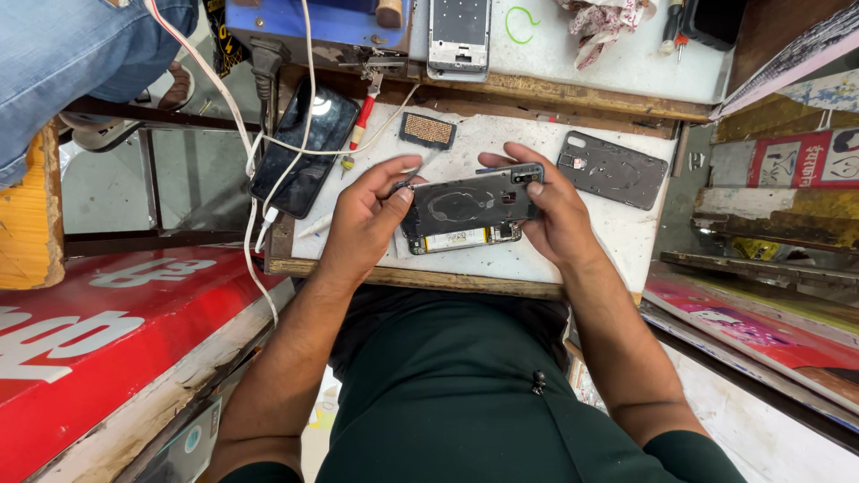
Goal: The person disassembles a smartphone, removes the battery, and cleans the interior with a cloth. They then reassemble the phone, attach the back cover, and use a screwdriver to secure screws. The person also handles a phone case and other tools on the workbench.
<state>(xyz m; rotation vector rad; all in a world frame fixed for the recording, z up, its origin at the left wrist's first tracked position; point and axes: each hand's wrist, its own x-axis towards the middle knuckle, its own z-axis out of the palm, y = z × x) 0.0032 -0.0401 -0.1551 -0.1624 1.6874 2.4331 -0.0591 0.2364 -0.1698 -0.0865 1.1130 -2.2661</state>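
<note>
Both my hands hold a dark phone back shell [470, 201] flat above the white work board [617, 237]. My left hand [362, 219] grips its left end with thumb and fingers. My right hand [555, 210] grips its right end, thumb on the camera corner. Right under the shell lies an opened phone body [465, 239] with its battery showing. A second dark back cover [613, 168] lies on the board to the right of my right hand.
A black phone [304, 148] with a white cable [259, 215] lies at the board's left. A red-handled screwdriver [361, 121] and a small brown pad [427, 131] lie behind. A phone frame [459, 36] rests on the far shelf. Someone's jeans leg [72, 54] is at top left.
</note>
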